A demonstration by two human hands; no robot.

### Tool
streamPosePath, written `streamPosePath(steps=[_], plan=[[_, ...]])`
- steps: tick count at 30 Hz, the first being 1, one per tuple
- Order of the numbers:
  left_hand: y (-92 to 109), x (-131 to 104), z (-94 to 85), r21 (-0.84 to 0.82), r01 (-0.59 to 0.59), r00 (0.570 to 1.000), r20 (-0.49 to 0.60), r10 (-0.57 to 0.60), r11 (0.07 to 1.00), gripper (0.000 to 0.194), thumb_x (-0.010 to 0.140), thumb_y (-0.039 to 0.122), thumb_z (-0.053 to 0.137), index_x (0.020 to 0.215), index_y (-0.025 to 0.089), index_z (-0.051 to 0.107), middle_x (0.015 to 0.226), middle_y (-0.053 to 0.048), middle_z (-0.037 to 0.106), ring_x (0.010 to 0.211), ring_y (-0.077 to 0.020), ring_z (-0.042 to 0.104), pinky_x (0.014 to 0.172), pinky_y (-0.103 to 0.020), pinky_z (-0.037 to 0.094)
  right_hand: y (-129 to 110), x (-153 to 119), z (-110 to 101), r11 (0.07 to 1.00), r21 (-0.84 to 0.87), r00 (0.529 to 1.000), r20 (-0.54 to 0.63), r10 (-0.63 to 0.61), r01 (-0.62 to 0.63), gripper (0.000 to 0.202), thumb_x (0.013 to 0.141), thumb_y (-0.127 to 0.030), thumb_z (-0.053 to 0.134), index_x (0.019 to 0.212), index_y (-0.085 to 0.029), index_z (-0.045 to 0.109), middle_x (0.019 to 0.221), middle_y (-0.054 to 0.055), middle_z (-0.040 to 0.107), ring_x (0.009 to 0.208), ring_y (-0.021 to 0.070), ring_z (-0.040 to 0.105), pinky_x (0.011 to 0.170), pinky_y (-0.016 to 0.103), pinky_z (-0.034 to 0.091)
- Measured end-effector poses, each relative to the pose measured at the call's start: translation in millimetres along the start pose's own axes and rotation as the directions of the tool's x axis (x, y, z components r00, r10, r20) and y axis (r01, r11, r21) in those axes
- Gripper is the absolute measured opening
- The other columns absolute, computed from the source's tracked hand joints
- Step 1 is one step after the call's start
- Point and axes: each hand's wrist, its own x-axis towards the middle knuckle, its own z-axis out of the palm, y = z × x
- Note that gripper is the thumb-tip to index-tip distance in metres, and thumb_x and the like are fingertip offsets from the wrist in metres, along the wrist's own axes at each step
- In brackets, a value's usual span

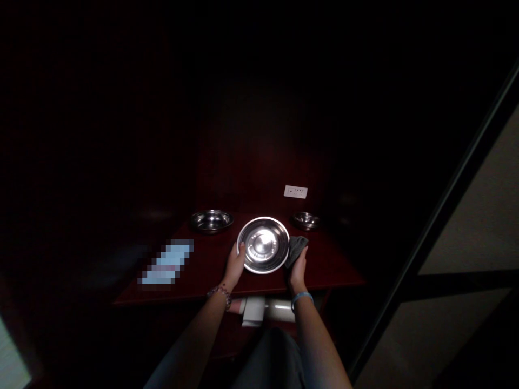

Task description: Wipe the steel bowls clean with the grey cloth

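Observation:
A round, shiny metal basin (264, 245) is held up over the dark red table (324, 270), its inside facing the camera. My left hand (235, 266) grips its left rim, thumb on the inner side. In my right hand (298, 268) is a dark grey cloth (297, 250), pressed against or just beside the basin's right edge. Behind, to the left, a metal dish (212, 221) rests on the table. A smaller metal bowl or stack of bowls (306, 221) stands at the back right.
A pixelated light-blue flat item (168, 263) lies on the table's left side. On the back wall is a white socket panel (295, 192). Below the front edge are a white box-like item (253, 312) and a pale cylinder (281, 310). Dark walls flank both sides.

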Motion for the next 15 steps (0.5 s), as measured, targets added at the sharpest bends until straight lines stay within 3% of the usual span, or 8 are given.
streamPosePath(steps=[3,8,15], plan=[[-0.9,0.1,-0.8,0.02,0.0,1.0,-0.003,0.0,1.0,0.045,0.09,0.047,0.049,0.116,0.013,0.061,0.112,-0.013,0.069,0.107,-0.0241,0.064,0.102,-0.041,0.046,-1.3,-0.4,1.1,0.993,0.099,0.997,0.054,0.057,-0.062,0.066,0.088,-0.065,0.043,0.109,-0.01,0.07,0.108,0.013,0.074,0.096,0.0224,0.068,0.087,0.031,0.051],[-5.3,2.2,-0.6,0.051,-0.02,1.0,0.024,0.019,0.998,0.046,0.09,0.048,0.048,0.119,0.013,0.06,0.114,-0.013,0.069,0.107,-0.024,0.064,0.103,-0.042,0.045,-1.7,-1.5,4.6,0.998,0.009,0.997,0.057,-0.058,0.058,0.057,0.083,-0.056,0.057,0.123,-0.015,0.064,0.128,0.012,0.066,0.115,0.0221,0.061,0.098,0.031,0.045],[-7.5,1.4,1.2,0.017,-0.032,0.998,0.061,0.031,0.999,0.051,0.089,0.053,0.049,0.123,0.015,0.058,0.122,-0.013,0.066,0.116,-0.025,0.061,0.107,-0.041,0.042,2.0,-3.1,5.3,0.981,-0.194,0.998,0.057,-0.02,0.031,0.053,0.082,-0.057,0.059,0.11,-0.013,0.069,0.109,0.014,0.074,0.099,0.0244,0.068,0.086,0.03,0.049]])
